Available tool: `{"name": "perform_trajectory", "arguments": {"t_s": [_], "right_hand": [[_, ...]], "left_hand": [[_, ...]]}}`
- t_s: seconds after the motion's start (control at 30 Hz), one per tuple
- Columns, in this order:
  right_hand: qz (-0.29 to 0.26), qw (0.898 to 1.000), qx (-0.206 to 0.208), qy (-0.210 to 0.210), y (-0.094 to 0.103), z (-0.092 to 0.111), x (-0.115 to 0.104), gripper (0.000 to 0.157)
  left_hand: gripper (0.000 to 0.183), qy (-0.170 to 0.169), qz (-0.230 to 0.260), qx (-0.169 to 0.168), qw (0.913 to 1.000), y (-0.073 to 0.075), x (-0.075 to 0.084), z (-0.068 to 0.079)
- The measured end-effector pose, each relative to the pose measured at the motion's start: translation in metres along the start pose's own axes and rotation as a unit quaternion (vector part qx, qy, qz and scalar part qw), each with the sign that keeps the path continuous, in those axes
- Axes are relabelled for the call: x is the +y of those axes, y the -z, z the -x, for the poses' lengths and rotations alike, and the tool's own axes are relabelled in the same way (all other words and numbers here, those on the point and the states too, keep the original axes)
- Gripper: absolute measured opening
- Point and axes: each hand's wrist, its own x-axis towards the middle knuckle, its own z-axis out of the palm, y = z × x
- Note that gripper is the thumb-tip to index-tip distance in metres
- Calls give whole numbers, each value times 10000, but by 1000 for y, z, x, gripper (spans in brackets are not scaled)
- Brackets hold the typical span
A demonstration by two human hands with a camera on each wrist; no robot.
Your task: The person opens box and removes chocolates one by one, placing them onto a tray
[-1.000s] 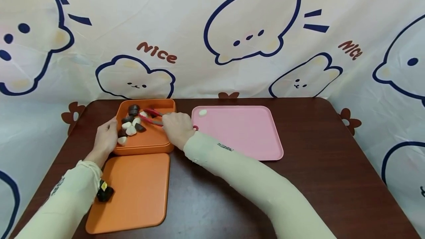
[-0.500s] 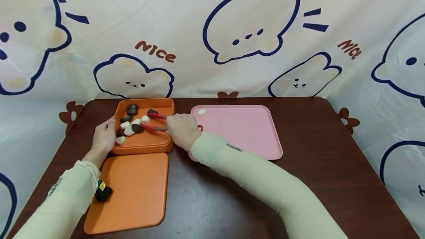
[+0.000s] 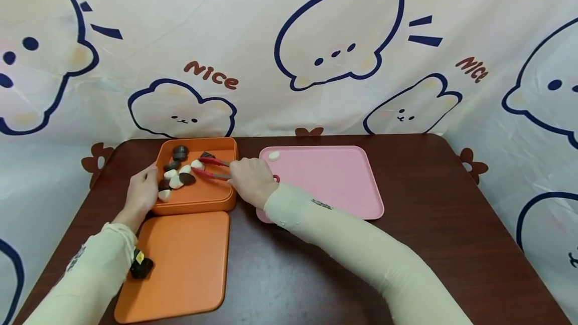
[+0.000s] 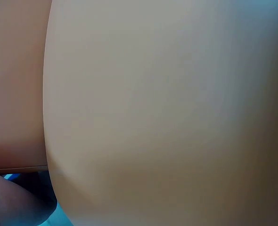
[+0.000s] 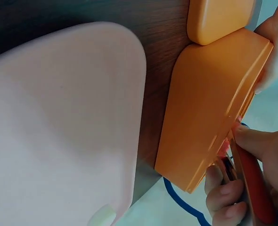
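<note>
My left hand (image 3: 142,192) grips the left wall of an orange box (image 3: 194,206), thumb at the rim. In my right hand (image 3: 252,179) is a pair of red-tipped tongs (image 3: 220,176), reaching over the box's right wall. The tong tips stand apart, with a white pebble-like piece (image 3: 197,164) between them. Several more white and dark pieces lie to the left in the box, among them a dark oval piece (image 3: 187,179) and a small dark stack (image 3: 180,153). In the right wrist view, thumb and curled fingers hold the red tong handle (image 5: 253,181).
A pink tray (image 3: 325,184) lies right of the box, one pale oval piece (image 3: 274,155) in its far left corner. Nearer the person, a flat orange lid (image 3: 180,270) touches the box's front. A patterned cloth (image 3: 253,54) hangs behind the dark table (image 3: 433,204).
My right hand and the tongs have drawn back a little to the right and nearer, then nearly stopped. The left hand has kept its hold on the box.
</note>
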Motion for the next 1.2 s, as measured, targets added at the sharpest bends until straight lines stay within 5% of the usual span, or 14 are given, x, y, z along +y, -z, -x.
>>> {"name": "perform_trajectory", "arguments": {"t_s": [0.53,1.2], "right_hand": [[-587,9980,204,-90,13,20,14,37],[-1052,9912,786,-167,19,76,70,42]], "left_hand": [[63,20,119,65,9999,0,-1,0],[64,3,82,40,10000,1,-1,3]]}}
